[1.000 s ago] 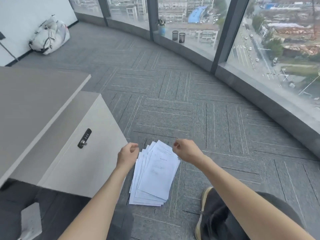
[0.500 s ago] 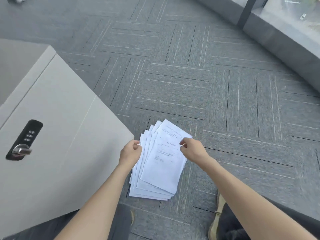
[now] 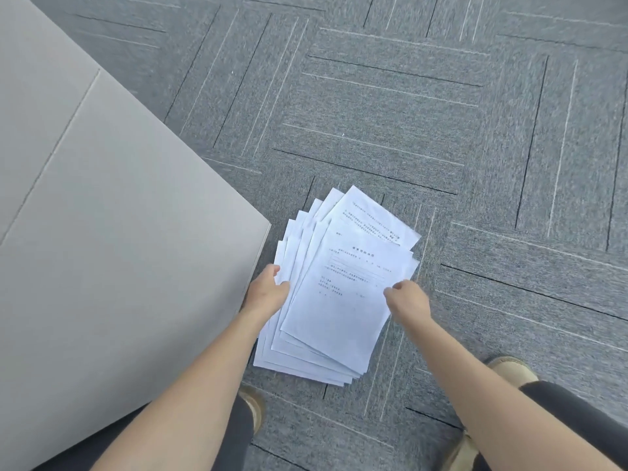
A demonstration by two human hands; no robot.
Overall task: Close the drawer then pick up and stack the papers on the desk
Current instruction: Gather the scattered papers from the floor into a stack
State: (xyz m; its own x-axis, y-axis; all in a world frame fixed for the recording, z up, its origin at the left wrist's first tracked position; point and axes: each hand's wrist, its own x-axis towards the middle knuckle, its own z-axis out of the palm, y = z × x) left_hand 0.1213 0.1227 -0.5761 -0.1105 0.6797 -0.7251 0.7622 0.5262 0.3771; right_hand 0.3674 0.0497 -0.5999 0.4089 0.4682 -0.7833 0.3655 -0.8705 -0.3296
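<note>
The papers (image 3: pixel 334 294) lie fanned out on the grey carpet (image 3: pixel 407 113), just beside the corner of the cabinet (image 3: pixel 119 232). My left hand (image 3: pixel 266 294) touches the sheets' left edges, fingers curled; whether they pinch anything I cannot tell. My right hand (image 3: pixel 407 297) sits at the top sheet's right edge, fingers folded under and hidden. To gather them well, I judge I should push both edges inward, square the fan, then slide fingers beneath the whole pile. Both forearms reach straight down and forward, wrists bent slightly inward.
</note>
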